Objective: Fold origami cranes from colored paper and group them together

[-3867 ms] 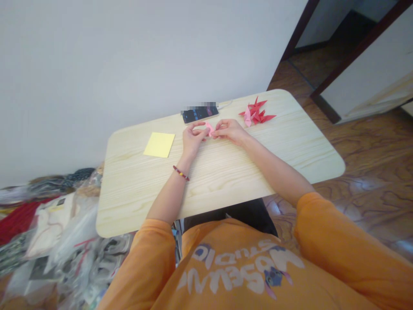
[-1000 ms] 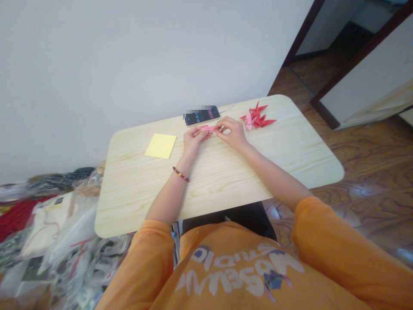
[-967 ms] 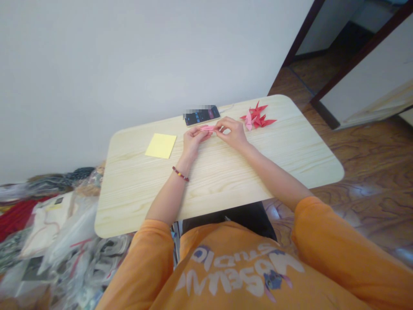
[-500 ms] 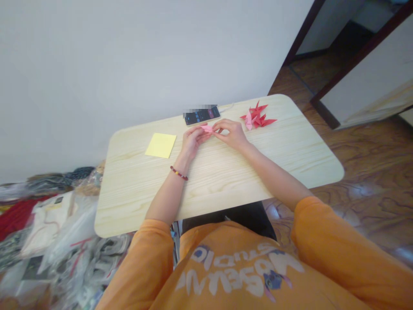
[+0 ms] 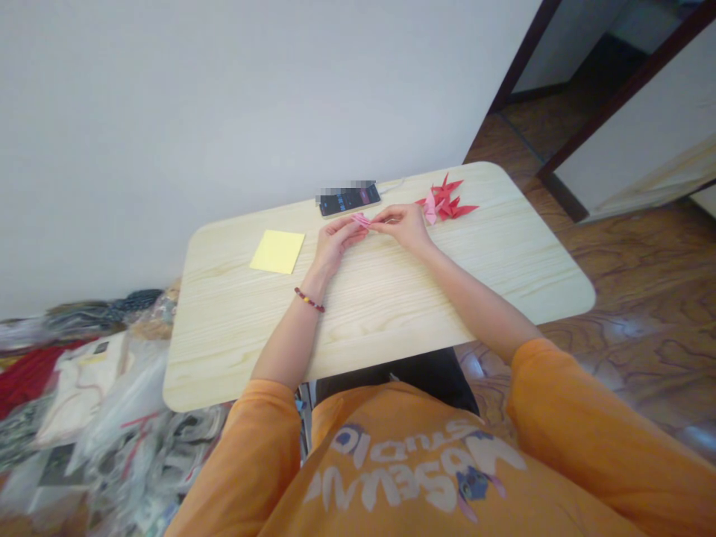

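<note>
The left hand [image 5: 335, 245] and the right hand [image 5: 406, 226] are held close together above the middle of the far half of the pale wood-grain table [image 5: 224, 358], their fingers curled inward; between their fingertips they pinch a narrow piece of folded pink origami paper [image 5: 361, 220], which is raised just off the tabletop, right beside the near edge of a black smartphone [image 5: 347, 200]; a thin white cable [image 5: 394, 183] runs from the phone's far right end; to the right of the right hand lies a small pile of red origami cranes [image 5: 447, 199] with a pale pink origami crane [image 5: 430, 207] against it, just beyond the right fingertips; to the left of the left hand lies a square yellow sticky note [image 5: 277, 251], flat on the table; a beaded bracelet [image 5: 309, 300] circles the left wrist; orange sleeves [image 5: 548, 403] cover the upper arms; plastic bags [image 5: 112, 425] lie heaped on the floor at the left.
</note>
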`<control>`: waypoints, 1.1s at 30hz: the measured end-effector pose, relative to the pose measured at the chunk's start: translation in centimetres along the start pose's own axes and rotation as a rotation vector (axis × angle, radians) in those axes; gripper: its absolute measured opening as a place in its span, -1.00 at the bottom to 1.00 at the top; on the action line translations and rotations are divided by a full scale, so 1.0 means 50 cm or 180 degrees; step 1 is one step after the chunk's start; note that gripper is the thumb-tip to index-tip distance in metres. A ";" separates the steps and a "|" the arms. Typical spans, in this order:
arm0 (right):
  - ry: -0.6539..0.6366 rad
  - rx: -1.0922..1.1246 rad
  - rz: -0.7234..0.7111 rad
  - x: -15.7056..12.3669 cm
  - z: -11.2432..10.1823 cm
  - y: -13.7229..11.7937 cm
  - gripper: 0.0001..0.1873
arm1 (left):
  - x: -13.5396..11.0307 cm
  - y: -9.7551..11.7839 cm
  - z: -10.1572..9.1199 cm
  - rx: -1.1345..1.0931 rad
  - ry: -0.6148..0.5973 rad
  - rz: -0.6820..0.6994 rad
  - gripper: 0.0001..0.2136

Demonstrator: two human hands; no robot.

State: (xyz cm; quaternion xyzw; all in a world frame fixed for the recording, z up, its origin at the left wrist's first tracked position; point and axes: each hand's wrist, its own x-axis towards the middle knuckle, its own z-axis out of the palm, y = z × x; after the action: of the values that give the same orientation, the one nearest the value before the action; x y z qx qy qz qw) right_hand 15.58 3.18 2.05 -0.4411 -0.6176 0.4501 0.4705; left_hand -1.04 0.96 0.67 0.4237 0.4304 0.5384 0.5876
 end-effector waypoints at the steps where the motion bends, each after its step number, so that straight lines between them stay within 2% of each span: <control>1: -0.0013 0.0025 0.0065 -0.001 -0.001 -0.003 -0.71 | 0.001 -0.003 -0.001 0.0027 -0.0004 0.0028 -0.70; 7: -0.0074 0.0282 0.0426 0.003 -0.003 -0.003 -0.67 | 0.006 -0.020 -0.009 0.0206 0.0010 0.0220 -0.61; 12: -0.0244 0.0514 0.0457 0.008 -0.002 0.010 -0.58 | 0.005 -0.017 -0.009 0.0482 0.0117 0.0380 -0.58; 19: -0.0298 0.0560 0.0206 0.006 0.004 0.016 -0.56 | 0.007 -0.019 -0.007 0.0657 0.0240 0.0604 -0.61; 25: -0.0207 0.0014 -0.0189 0.009 0.011 0.033 -0.65 | 0.005 -0.020 -0.002 0.0969 0.0297 0.0818 -0.63; 30: -0.0251 -0.0332 -0.0442 0.002 0.017 0.035 -0.74 | -0.007 -0.017 0.009 0.1360 0.0332 0.1241 -0.65; 33: -0.0249 -0.0299 -0.0434 -0.003 0.018 0.028 -0.73 | -0.012 -0.017 0.011 0.1486 0.0366 0.1491 -0.71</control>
State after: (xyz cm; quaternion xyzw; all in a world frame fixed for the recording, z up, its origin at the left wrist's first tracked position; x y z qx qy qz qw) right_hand 14.90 3.22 0.52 -0.4017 -0.6846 0.4044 0.4544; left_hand -0.30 0.31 0.01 0.6033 0.4655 0.5687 0.3097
